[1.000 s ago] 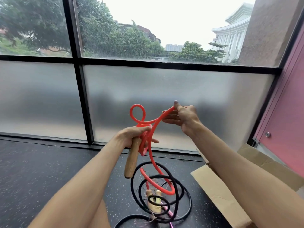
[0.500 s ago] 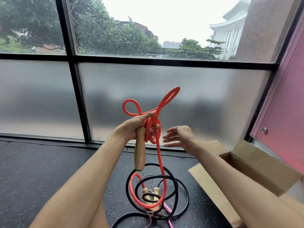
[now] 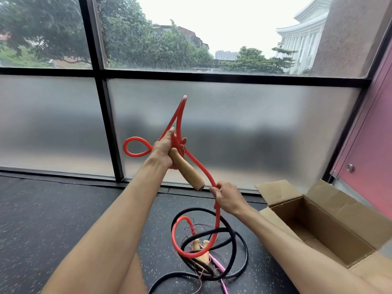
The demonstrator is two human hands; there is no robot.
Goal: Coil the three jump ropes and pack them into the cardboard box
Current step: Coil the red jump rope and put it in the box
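My left hand (image 3: 165, 148) grips the wooden handle (image 3: 186, 171) of the red jump rope (image 3: 197, 164) together with two loops of it, one sticking out left, one pointing up. My right hand (image 3: 226, 197) holds the red rope lower down, just below the handle's end. The rest of the red rope hangs to the floor and curls over a heap of black jump rope (image 3: 231, 247), wooden handles (image 3: 200, 248) and a thin pink rope (image 3: 218, 265). The open cardboard box (image 3: 331, 228) lies on the floor to the right.
A dark speckled floor (image 3: 53, 219) runs to a frosted glass wall (image 3: 244, 132) with black frames. A pink door or wall panel (image 3: 369, 149) stands at the right behind the box.
My right hand let go of the upper loop, dropped down and took hold of the hanging red rope. My left hand tilted the handle to the right, keeping the gathered loops.
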